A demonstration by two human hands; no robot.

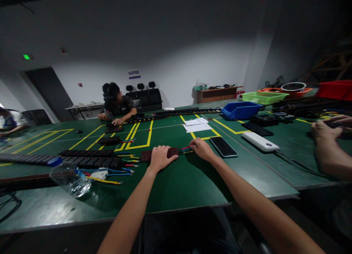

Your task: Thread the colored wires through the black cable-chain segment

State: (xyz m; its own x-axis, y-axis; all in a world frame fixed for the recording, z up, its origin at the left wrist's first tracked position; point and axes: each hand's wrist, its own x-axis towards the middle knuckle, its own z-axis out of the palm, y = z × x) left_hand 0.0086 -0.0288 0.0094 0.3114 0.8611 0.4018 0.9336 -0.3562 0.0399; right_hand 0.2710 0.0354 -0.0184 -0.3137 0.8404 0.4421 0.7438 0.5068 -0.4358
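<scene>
A dark brown block like a socket strip (145, 156) lies on the green table in front of me. My left hand (160, 158) is wrapped over its middle, thumb along the near side. Red, blue, green and yellow wires (184, 150) come out of the block's right end. At their far ends, my right hand (202, 148) has its fingers closed on them; the wire tips are hidden. Just right of that hand lies a dark-screened phone (223, 147). Left of the block are more dark strips (93, 161) with coloured wires ending in ring terminals (119, 183).
A tilted water bottle (70, 179) stands at left. White papers (196, 125), a blue bin (240, 110) and a white power bank (260, 141) with a cable are to the right. One co-worker (118, 103) works across the table; another person's hands (327, 131) are at far right.
</scene>
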